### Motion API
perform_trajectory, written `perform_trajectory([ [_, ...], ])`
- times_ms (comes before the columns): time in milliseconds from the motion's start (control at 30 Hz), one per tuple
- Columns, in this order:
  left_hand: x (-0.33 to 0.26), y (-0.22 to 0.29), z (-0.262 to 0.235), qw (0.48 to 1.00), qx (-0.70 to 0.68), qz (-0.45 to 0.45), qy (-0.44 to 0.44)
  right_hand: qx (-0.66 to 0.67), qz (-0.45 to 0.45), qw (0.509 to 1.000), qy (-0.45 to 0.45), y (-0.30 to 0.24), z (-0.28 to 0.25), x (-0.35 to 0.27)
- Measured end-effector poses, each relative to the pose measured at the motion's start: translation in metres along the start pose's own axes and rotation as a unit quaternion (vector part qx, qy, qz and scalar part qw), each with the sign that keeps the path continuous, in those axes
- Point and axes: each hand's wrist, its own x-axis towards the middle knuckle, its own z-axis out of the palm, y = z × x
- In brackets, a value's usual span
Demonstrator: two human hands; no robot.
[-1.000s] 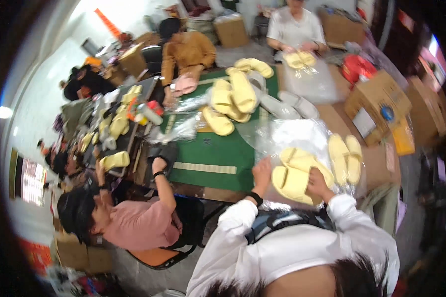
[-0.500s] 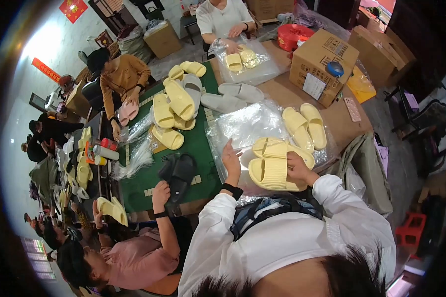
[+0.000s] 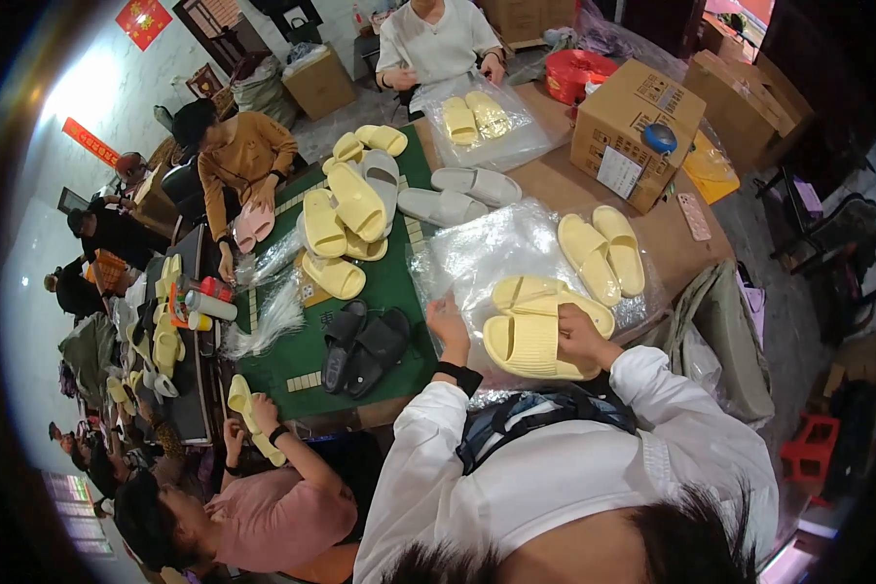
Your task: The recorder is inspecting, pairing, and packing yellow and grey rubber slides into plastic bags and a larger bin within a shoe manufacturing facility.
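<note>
- So the person in the white long-sleeve top is at the near edge of the table [image 3: 555,185], which is bare brown on this side and has a green mat [image 3: 389,292] over the other half.
- Right hand [image 3: 582,338] is curled over a pair of pale yellow slippers [image 3: 535,326]: chunky foam-looking slides, stacked one on the other, the top one showing a ribbed sole. Fingers are wrapped on the stack's edge, so it's a proper hold.
- Left hand [image 3: 448,323] is half closed on the crinkly clear plastic bag [image 3: 487,258] just beside the slippers; looks like it's pinching the film, with a black wristband below it.
- That bag is shiny and wrinkled and spreads out toward the middle of the table. A second yellow pair [image 3: 602,251] lies side by side on it, soles down, smooth rounded tops.
- Further across, two grey slippers [image 3: 457,193] sit on the bare brown part, and another bagged yellow pair [image 3: 475,117] is at the far edge in front of a seated person in white.
- On the green mat: a loose heap of yellow slides [image 3: 346,224] and a pair of matte black slippers [image 3: 365,346] nearer this edge.
- A cardboard box [image 3: 638,127] stands at the far right corner, square and plain brown with a blue round thing on top.
</note>
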Motion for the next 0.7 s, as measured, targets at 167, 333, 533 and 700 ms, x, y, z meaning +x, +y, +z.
perform_trajectory([
  [167,-0.006,0.004,-0.001,0.996,0.085,0.004,0.017,0.015,0.018,1.000,0.002,0.008,-0.002,-0.008],
  [333,0.005,-0.022,-0.007,0.992,0.104,0.052,0.050,0.006,0.007,1.000,-0.007,0.006,0.006,-0.006],
  [533,0.019,-0.042,-0.005,0.990,0.109,0.082,-0.040,-0.003,0.009,1.000,-0.023,0.012,0.014,0.001],
  [700,0.002,-0.051,-0.002,0.987,-0.157,0.001,-0.032,0.042,0.033,0.995,-0.082,-0.004,0.014,0.001],
])
